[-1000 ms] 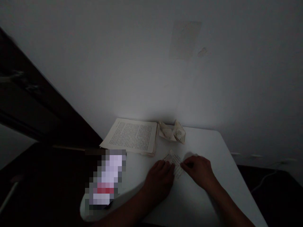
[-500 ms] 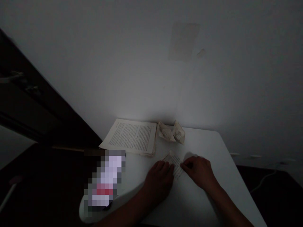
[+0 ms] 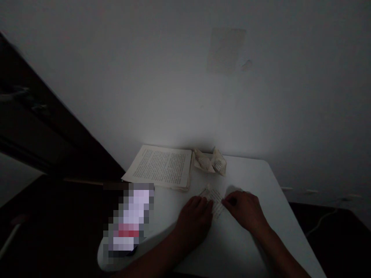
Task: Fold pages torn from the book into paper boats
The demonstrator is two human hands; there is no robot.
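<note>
Head camera, dim room: two bare hands meet over a small piece of printed paper (image 3: 215,200) lying flat on a white table (image 3: 261,235) near its middle. The left hand (image 3: 194,220) rests palm down on the paper's left side, fingers (image 3: 199,202) curled loosely onto its edge. The right hand (image 3: 245,210) sits on the paper's right side, its fingers (image 3: 228,200) drawn together at the edge; whether they pinch the sheet or merely press it is too dark to tell.

Beyond the hands, at the table's far edge against a pale wall (image 3: 174,77), two folded paper figures (image 3: 210,162) made of printed pages stand touching each other. Just beside them to the left lies an open book (image 3: 160,166), its page of text face up. A blurred, pixelated patch (image 3: 129,222) covers the table's near left corner. A dark door or panel (image 3: 34,127) fills the left side.
</note>
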